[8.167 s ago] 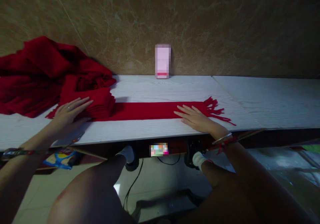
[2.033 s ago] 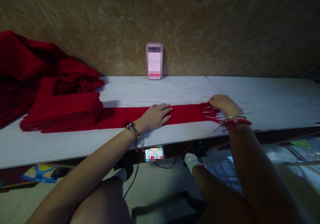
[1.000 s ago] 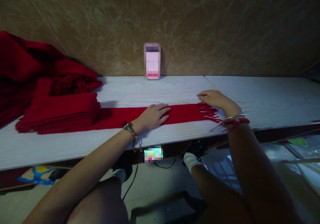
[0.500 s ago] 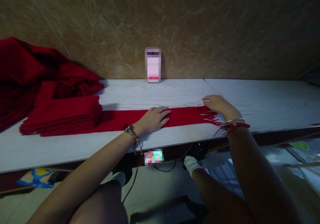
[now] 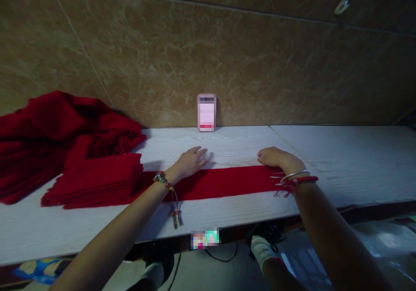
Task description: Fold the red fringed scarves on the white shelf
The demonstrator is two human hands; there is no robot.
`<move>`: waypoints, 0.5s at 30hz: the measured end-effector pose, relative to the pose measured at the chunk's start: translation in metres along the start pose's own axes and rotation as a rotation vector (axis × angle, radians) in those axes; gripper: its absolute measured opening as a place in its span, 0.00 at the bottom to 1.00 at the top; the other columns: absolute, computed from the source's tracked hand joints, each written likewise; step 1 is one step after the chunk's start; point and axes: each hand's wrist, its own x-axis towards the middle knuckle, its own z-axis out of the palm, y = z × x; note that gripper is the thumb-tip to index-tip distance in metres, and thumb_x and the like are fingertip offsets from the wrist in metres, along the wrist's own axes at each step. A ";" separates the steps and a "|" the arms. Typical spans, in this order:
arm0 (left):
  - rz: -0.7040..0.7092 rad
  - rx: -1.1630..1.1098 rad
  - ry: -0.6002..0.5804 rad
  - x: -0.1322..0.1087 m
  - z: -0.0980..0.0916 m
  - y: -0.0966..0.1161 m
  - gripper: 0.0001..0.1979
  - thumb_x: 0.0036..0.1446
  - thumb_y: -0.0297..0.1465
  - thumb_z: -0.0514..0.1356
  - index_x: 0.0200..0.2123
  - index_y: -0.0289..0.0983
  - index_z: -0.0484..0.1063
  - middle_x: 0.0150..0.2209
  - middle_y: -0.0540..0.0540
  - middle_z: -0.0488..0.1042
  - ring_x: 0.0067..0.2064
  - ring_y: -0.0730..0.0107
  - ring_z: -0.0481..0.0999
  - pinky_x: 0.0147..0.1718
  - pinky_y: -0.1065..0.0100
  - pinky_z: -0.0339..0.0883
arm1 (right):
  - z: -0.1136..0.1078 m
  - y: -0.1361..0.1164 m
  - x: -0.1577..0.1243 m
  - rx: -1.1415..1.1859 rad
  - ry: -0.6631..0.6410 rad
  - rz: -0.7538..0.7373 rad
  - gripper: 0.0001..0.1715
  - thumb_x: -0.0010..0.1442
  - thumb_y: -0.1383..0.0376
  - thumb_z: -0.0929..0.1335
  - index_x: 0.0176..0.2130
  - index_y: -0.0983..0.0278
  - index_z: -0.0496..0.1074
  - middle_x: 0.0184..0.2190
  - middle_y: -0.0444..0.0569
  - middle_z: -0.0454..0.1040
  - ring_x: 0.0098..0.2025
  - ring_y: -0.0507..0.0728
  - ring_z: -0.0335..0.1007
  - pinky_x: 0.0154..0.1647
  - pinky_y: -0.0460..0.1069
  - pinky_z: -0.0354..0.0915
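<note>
A long red scarf (image 5: 227,182) lies flat along the white table (image 5: 351,152), its left end running under a stack of folded red scarves (image 5: 97,180). My left hand (image 5: 190,161) rests flat with fingers stretched out at the scarf's far edge, partly on the bare table; a beaded bracelet hangs from that wrist. My right hand (image 5: 274,157) has its fingers curled at the far corner of the fringed right end. A metal bangle and red string sit on its wrist.
A heap of loose red cloth (image 5: 48,126) lies at the far left behind the stack. A pink phone (image 5: 206,112) leans upright against the brown tiled wall. My socked foot and cables show under the table's front edge.
My left hand slid from the middle of the scarf to its far edge. My right hand stays at the fringed end, slightly further back. The view has tilted upward.
</note>
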 end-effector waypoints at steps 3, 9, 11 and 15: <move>-0.086 0.019 0.013 0.006 -0.001 -0.014 0.23 0.65 0.37 0.46 0.59 0.35 0.58 0.61 0.34 0.59 0.61 0.55 0.61 0.54 0.55 0.61 | -0.011 -0.009 0.022 0.008 0.095 -0.046 0.25 0.59 0.68 0.61 0.55 0.70 0.68 0.51 0.60 0.72 0.54 0.61 0.68 0.53 0.52 0.61; -0.268 0.093 0.129 0.012 -0.004 -0.021 0.24 0.65 0.38 0.46 0.60 0.34 0.57 0.62 0.33 0.58 0.62 0.50 0.59 0.53 0.52 0.62 | -0.031 -0.057 0.084 0.218 0.502 -0.242 0.37 0.62 0.66 0.58 0.67 0.70 0.41 0.59 0.63 0.64 0.59 0.63 0.61 0.54 0.57 0.61; -0.301 0.105 0.148 0.010 -0.002 -0.019 0.24 0.65 0.37 0.46 0.60 0.32 0.56 0.61 0.32 0.58 0.61 0.50 0.59 0.53 0.52 0.61 | -0.039 -0.071 0.101 0.255 0.606 -0.227 0.37 0.63 0.65 0.58 0.67 0.66 0.40 0.59 0.62 0.63 0.58 0.65 0.61 0.53 0.59 0.62; -0.286 0.152 0.143 0.004 0.005 -0.015 0.22 0.64 0.37 0.49 0.59 0.36 0.59 0.59 0.38 0.63 0.59 0.53 0.63 0.53 0.54 0.62 | -0.052 -0.089 0.126 0.234 0.700 -0.154 0.35 0.64 0.62 0.57 0.67 0.60 0.43 0.56 0.60 0.65 0.53 0.67 0.65 0.49 0.61 0.64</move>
